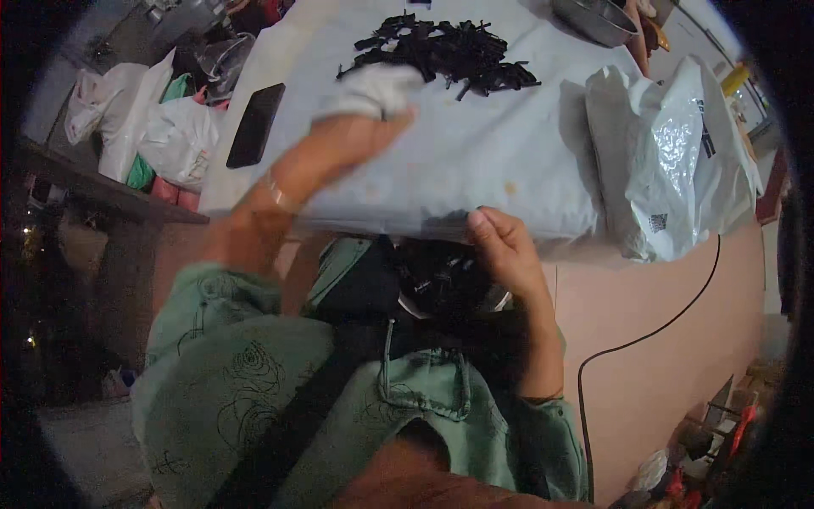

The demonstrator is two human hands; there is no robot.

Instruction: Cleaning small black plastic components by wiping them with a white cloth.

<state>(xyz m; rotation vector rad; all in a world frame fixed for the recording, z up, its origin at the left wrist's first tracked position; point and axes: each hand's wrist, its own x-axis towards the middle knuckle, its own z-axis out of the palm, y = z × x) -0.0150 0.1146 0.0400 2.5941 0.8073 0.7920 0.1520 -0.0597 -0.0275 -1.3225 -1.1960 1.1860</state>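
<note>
My left hand [356, 136] reaches out over the white-covered table [475, 161] and grips a crumpled white cloth [373, 89] close to a pile of black strips [449, 53]. My right hand [504, 250] is at the table's near edge, its fingers closed on a dark bundle of black material [432, 280] held in my lap. A bangle sits on my left wrist. My sleeves are green with a flower pattern.
A black phone [254, 125] lies at the table's left edge. A large white plastic bag [678, 161] stands on the right. A metal bowl [598, 19] is at the far side. More plastic bags [144, 123] sit left of the table. A black cable [661, 327] crosses the floor.
</note>
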